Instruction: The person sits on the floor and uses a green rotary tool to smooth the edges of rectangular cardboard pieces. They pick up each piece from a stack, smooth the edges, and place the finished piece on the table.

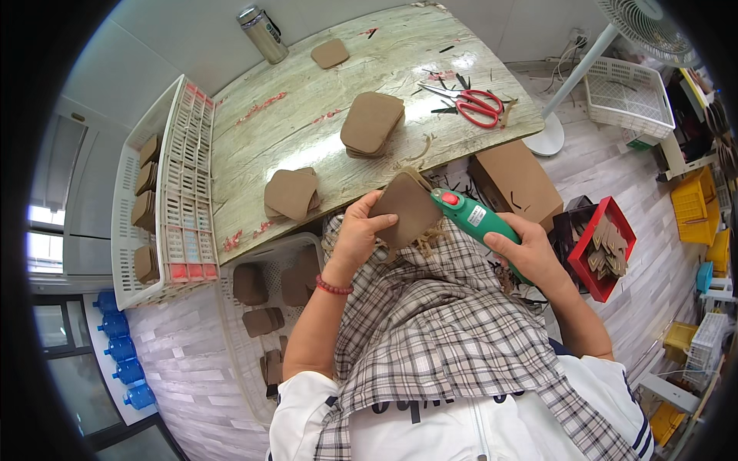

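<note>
Fingers of the left hand (358,237) are clamped on a brown rounded-square piece (407,211) at the centre of the frame, the thumb lying on its face. Right of centre, the right hand (529,250) has its fingers wrapped around a green handheld tool (483,220) with a red button. The tool's front end is at the piece's upper right edge; whether the two touch, I cannot tell. On the tabletop (300,92), a thick brown stack (370,127) sits in the upper middle, a fanned stack (292,192) left of centre and a single flat piece (330,53) near the top. Red-handled scissors (463,94) lie open at upper right. A white crate (184,184) at left holds more brown stacks; a red box (626,221) at right holds brown scraps.
</note>
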`<state>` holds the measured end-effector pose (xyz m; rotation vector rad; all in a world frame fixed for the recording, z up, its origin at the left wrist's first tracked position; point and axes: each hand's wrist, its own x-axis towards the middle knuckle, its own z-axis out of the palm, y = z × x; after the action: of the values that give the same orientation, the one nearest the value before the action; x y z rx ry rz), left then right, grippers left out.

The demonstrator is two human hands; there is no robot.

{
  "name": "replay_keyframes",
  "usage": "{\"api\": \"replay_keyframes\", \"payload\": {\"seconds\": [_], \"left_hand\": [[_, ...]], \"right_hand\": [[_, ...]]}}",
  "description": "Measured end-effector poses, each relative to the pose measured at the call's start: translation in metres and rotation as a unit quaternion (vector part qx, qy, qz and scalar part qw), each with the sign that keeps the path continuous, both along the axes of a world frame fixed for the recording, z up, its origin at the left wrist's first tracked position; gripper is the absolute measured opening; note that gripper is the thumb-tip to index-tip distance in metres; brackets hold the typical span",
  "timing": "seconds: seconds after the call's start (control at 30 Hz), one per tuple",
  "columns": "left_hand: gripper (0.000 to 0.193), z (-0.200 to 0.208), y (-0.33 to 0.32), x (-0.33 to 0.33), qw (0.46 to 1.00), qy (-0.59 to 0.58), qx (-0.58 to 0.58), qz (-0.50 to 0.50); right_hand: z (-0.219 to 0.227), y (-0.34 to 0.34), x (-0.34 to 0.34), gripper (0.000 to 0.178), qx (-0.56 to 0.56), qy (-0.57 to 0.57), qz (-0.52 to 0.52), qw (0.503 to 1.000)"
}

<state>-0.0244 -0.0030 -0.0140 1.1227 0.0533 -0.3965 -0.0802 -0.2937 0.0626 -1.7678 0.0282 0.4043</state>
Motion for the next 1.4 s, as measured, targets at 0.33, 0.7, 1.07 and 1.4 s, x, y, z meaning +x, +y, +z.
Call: {"api": "replay_keyframes", "payload": {"seconds": [0.33, 0.7, 1.07, 1.4], "left_hand": [[0.034, 0.015, 0.008, -0.005, 0.995, -0.019, 0.08, -0.06], [0.018, 0.026, 0.049, 0.001, 0.991, -0.038, 0.094, 0.093], [0.017, 0.025, 0.053, -0.001, 0.992, -0.012, 0.123, 0.03], [0.022, 0.033, 0.04, -0.001, 0.987, -0.01, 0.153, -0.04]], "right_hand": [[0.005, 0.007, 0.012, 0.037, 0.036, 0.03, 0.025, 0.999], [0.009, 0.005, 0.021, 0.039, 0.025, 0.075, 0.095, 0.992], [0.012, 0.011, 0.024, 0.036, 0.032, 0.106, 0.127, 0.986], [0.011, 0.015, 0.026, 0.041, 0.013, 0.099, 0.145, 0.984]]}}
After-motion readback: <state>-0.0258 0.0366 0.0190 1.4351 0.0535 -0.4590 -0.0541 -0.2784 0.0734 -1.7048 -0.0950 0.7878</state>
